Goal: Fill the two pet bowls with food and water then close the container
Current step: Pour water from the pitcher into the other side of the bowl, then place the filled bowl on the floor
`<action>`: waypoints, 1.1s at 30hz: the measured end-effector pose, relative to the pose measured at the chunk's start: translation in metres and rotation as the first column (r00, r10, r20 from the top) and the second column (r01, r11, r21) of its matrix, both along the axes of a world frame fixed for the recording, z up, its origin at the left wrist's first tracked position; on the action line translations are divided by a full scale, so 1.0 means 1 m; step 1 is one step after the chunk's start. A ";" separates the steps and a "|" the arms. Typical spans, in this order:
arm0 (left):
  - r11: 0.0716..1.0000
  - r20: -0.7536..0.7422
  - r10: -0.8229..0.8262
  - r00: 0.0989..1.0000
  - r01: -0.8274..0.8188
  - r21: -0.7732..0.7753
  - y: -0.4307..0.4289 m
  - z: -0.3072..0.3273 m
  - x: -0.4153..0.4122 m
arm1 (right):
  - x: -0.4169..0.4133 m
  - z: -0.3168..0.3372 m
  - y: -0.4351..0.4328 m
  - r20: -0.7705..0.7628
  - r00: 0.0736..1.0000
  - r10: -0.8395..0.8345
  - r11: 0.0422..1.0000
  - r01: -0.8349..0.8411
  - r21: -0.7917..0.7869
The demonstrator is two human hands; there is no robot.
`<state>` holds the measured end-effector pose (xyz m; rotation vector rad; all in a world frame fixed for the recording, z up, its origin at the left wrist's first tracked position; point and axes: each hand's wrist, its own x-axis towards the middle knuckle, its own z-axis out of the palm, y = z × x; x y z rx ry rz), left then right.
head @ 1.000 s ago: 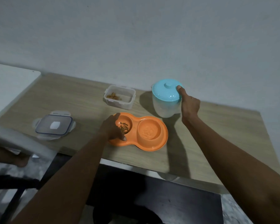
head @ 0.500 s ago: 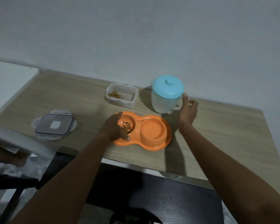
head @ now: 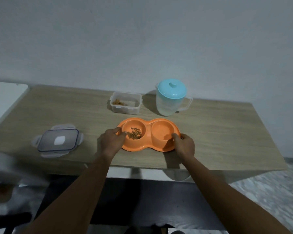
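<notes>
Gripping the orange double pet bowl (head: 150,138) at both ends, the left hand (head: 111,142) and right hand (head: 184,146) curl their fingers over its rim near the desk's (head: 218,132) front edge. It looks like light, stiff, smooth plastic, best held by the rim. Kibble (head: 134,134) lies in the left cup; whether the right cup holds water is hard to tell. The food container (head: 125,103) stands open, its lid (head: 57,141) well apart.
</notes>
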<state>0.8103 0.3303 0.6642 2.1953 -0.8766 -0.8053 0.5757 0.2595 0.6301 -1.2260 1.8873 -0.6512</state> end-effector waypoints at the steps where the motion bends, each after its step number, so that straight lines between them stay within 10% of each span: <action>1: 1.000 -0.017 0.013 1.000 -0.013 0.005 -0.001 0.002 0.001 | 0.001 0.001 -0.001 0.039 0.999 -0.013 1.000 0.013 0.017; 19: 0.988 -0.070 0.100 0.993 -0.107 -0.108 -0.008 0.060 -0.066 | -0.082 0.039 -0.006 0.347 0.925 -0.153 0.986 0.165 -0.004; 33: 0.954 -0.080 0.012 0.997 -0.036 -0.299 -0.015 0.135 -0.335 | -0.369 0.136 -0.003 0.384 0.916 -0.117 0.954 0.212 -0.214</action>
